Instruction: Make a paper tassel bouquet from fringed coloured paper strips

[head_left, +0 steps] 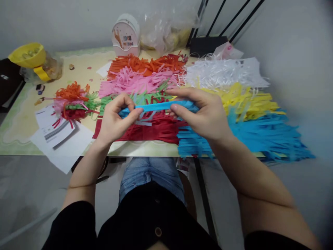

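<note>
A narrow blue folded strip (156, 106) is stretched level between my two hands, above the fringed paper. My left hand (118, 116) pinches its left end between thumb and fingers. At the right end, my right hand (200, 109) grips it with the thumb in front and the fingers behind. Beneath lie fringed strips in dark red (161, 130), green (104, 101), pink (135, 81) and orange (145, 65). To the right are white (221, 73), yellow (249, 100) and blue fringes (265, 133). A mixed-colour bundle (74, 102) sits left of my left hand.
White papers (62, 146) overhang the front left edge of the table (20, 142). Along the back stand a yellow funnel-like container (27, 55), a round pink box (126, 34), a clear plastic bag (166, 31) and a dark box (208, 46) near black bars.
</note>
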A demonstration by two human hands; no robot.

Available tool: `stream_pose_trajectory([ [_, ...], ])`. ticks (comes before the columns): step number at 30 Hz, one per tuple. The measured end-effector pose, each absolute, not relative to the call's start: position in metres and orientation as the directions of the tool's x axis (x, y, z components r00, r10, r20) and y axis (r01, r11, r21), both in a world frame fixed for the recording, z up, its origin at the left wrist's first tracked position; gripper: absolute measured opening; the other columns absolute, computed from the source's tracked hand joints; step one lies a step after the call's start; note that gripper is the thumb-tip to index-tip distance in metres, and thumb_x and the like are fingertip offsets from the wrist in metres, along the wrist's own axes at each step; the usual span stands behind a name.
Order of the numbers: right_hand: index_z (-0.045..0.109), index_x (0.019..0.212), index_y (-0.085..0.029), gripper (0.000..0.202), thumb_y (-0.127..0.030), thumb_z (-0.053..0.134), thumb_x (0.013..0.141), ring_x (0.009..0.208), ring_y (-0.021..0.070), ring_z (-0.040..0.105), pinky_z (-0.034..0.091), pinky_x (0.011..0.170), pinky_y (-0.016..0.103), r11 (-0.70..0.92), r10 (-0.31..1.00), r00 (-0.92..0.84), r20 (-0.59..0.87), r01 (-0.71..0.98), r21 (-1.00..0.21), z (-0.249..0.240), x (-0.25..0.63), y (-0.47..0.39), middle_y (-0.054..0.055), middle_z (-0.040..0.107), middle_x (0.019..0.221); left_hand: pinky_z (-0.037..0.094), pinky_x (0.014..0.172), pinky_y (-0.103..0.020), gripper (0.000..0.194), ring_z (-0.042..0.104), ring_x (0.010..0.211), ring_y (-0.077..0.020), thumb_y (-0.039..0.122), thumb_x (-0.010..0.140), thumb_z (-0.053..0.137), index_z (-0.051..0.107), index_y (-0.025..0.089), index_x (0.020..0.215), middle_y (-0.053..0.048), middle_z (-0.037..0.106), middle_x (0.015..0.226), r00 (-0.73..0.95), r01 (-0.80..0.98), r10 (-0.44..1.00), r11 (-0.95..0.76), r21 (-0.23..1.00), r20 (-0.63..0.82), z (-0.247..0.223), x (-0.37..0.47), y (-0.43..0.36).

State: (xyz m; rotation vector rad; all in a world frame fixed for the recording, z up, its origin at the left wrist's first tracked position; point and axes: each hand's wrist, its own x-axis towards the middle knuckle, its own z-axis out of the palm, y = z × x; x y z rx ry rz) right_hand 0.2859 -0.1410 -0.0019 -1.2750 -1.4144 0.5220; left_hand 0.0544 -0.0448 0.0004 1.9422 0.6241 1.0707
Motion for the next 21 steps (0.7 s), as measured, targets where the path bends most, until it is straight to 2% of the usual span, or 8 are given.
stream_pose_trajectory([
  [2, 0.083, 0.112, -0.022, 0.023, -0.026, 0.075, 0.091, 0.085, 0.0203, 0.078, 0.064, 0.085, 0.035, 0.323, 0.861, 0.177, 0.478, 0.535, -0.781, -0.0018, 0.2858, -0.1426, 0.004, 0.083, 0.099, 0.052, 0.06, -0.022, 0.033, 0.064, 0.06, -0.0098, 0.051, 0.089, 0.084, 0.07, 0.022, 0.092, 0.002, 0.07, 0.073, 0.5, 0.107, 0.714, -0.612, 0.784, 0.49, -0.0014, 0.0539, -0.0448],
  [4, 0.083, 0.104, -0.021, 0.017, -0.024, 0.072, 0.091, 0.084, 0.0208, 0.078, 0.063, 0.085, 0.036, 0.298, 0.856, 0.169, 0.488, 0.611, -0.734, -0.002, 0.2855, -0.143, 0.005, 0.083, 0.096, 0.054, 0.067, -0.023, 0.028, 0.068, 0.067, -0.0113, 0.045, 0.091, 0.082, 0.074, 0.021, 0.104, 0.0, 0.075, 0.08, 0.511, 0.182, 0.696, -0.661, 0.728, 0.504, -0.0012, 0.0528, -0.0457],
  [7, 0.081, 0.097, -0.02, 0.012, -0.022, 0.072, 0.09, 0.072, 0.0184, 0.074, 0.062, 0.074, 0.033, 0.276, 0.864, 0.177, 0.472, 0.618, -0.736, -0.0035, 0.2853, -0.1419, 0.003, 0.081, 0.087, 0.057, 0.074, -0.024, 0.021, 0.073, 0.075, -0.0144, 0.038, 0.093, 0.078, 0.077, 0.018, 0.097, -0.003, 0.079, 0.083, 0.532, 0.269, 0.704, -0.667, 0.695, 0.469, 0.0022, 0.0514, -0.0488],
  [10, 0.079, 0.095, -0.021, 0.009, -0.024, 0.073, 0.091, 0.065, 0.0161, 0.074, 0.062, 0.066, 0.03, 0.29, 0.893, 0.193, 0.407, 0.445, -0.847, -0.0051, 0.2846, -0.1402, 0.002, 0.078, 0.079, 0.061, 0.07, -0.026, 0.024, 0.076, 0.072, -0.016, 0.04, 0.093, 0.078, 0.075, 0.017, 0.089, -0.005, 0.08, 0.081, 0.524, 0.187, 0.763, -0.538, 0.822, 0.38, 0.0051, 0.0519, -0.0516],
  [13, 0.082, 0.098, -0.021, 0.01, -0.027, 0.078, 0.09, 0.066, 0.0153, 0.076, 0.066, 0.067, 0.029, 0.285, 0.923, 0.196, 0.332, 0.236, -0.929, -0.0043, 0.2832, -0.1393, 0.001, 0.079, 0.077, 0.067, 0.068, -0.029, 0.03, 0.078, 0.067, -0.0175, 0.044, 0.088, 0.084, 0.077, 0.016, 0.094, -0.006, 0.081, 0.08, 0.521, 0.01, 0.81, -0.321, 0.947, 0.269, 0.0055, 0.0537, -0.0528],
  [17, 0.085, 0.096, -0.021, 0.011, -0.027, 0.081, 0.088, 0.066, 0.0146, 0.075, 0.068, 0.067, 0.029, 0.295, 0.936, 0.178, 0.304, 0.073, -0.953, -0.0004, 0.2816, -0.1387, 0.002, 0.08, 0.077, 0.072, 0.071, -0.035, 0.029, 0.079, 0.066, -0.0189, 0.042, 0.081, 0.09, 0.083, 0.017, 0.095, -0.004, 0.081, 0.078, 0.504, -0.1, 0.848, -0.134, 0.986, 0.167, 0.0059, 0.0558, -0.0525],
  [21, 0.086, 0.086, -0.021, 0.007, -0.02, 0.08, 0.083, 0.066, 0.0139, 0.075, 0.067, 0.067, 0.028, 0.325, 0.931, 0.159, 0.328, 0.046, -0.945, 0.0027, 0.2823, -0.1376, 0.002, 0.081, 0.079, 0.071, 0.067, -0.036, 0.018, 0.079, 0.064, -0.0198, 0.033, 0.077, 0.09, 0.084, 0.018, 0.085, -0.003, 0.08, 0.073, 0.51, -0.137, 0.848, -0.082, 0.987, 0.141, 0.0061, 0.0568, -0.0508],
])
